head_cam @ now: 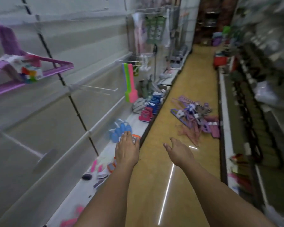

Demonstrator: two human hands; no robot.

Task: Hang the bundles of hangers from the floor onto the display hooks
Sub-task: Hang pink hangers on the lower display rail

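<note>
Both hands reach forward empty, the left hand (127,147) and right hand (179,150) with fingers loosely straight. The heap of hanger bundles (195,117) lies on the floor (162,161) well ahead; one purple bundle (23,69) already hangs on the wall, with an empty display hook (93,88) near it. The hangers look interlocked, so lifting one bundle could likely drag others or spill it.
</note>
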